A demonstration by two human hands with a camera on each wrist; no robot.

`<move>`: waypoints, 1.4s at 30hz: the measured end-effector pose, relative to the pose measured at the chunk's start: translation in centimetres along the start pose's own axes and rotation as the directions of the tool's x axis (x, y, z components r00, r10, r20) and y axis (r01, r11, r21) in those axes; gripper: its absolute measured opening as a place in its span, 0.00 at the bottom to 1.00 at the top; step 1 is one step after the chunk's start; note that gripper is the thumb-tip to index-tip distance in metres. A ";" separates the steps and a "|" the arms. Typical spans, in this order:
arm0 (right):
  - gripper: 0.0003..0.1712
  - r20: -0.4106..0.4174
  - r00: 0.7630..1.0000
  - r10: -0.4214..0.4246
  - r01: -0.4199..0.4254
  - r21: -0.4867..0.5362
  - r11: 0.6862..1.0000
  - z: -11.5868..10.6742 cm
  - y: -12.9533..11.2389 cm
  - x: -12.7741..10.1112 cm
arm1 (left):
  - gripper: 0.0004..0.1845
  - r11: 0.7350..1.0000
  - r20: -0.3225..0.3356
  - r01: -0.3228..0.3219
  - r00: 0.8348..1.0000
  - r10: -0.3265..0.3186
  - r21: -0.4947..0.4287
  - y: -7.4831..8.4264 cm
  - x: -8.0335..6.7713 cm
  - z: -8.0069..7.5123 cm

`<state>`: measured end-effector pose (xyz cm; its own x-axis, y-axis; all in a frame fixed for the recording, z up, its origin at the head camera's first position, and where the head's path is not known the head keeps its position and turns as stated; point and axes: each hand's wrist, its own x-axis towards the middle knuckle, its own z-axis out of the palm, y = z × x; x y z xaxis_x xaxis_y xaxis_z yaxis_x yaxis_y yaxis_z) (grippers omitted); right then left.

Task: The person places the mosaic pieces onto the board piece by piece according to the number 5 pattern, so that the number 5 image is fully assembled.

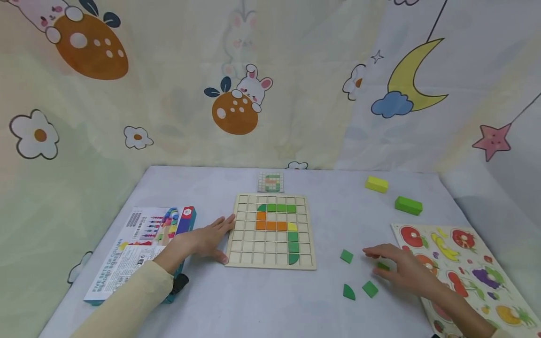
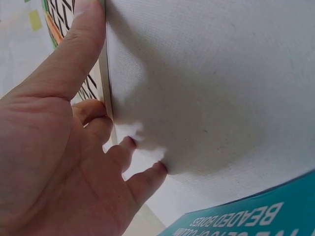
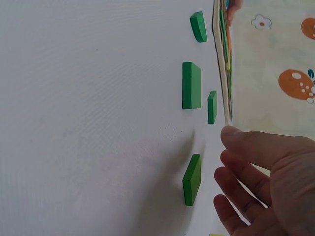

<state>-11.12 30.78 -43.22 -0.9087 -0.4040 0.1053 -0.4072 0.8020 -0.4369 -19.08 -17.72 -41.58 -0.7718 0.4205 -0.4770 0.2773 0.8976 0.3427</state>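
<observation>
A square wooden grid board (image 1: pixel 249 246) lies flat on the table, bearing green, orange and yellow tiles in a shape like a 5. My left hand (image 1: pixel 210 238) rests along the board's left edge, fingers spread; in the left wrist view its thumb (image 2: pixel 64 64) lies against the edge. Hovering right of the board, my right hand (image 1: pixel 407 270) has its fingers apart with nothing between them. It is over a green tile (image 3: pixel 192 180), which it partly hides in the head view. Near it lie two green square tiles (image 1: pixel 346 256) and a green quarter-round tile (image 1: pixel 349 292).
A small pattern card (image 1: pixel 271 182) stands behind the board. At left is a bead toy box (image 1: pixel 122 263) with a black object (image 1: pixel 181 283) beside it. A fruit puzzle board (image 1: pixel 469 281) lies at right, below a green block (image 1: pixel 408 205) and a yellow block (image 1: pixel 376 184).
</observation>
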 end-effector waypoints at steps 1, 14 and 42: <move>0.29 -0.007 1.000 0.018 -0.018 -0.017 1.000 0.1 0.0 0.0 | 0.56 1.000 -0.002 -0.009 1.000 0.009 -0.004 0.0 0.0 0.0; 0.32 -0.006 0.998 0.061 -0.061 0.013 0.998 3.4 -2.3 2.7 | 0.56 1.000 -0.001 -0.014 1.000 0.014 -0.004 0.1 -0.3 0.0; 0.23 0.070 0.971 -0.230 0.224 0.082 0.971 9.2 -13.6 10.7 | 0.56 0.999 -0.015 -0.026 1.000 0.026 0.019 -0.4 0.0 0.1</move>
<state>-14.43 11.53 -44.41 -0.7818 -0.6075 0.1401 -0.5916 0.6520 -0.4742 -19.11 -18.03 -41.79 -0.7726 0.4418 -0.4559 0.3078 0.8888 0.3396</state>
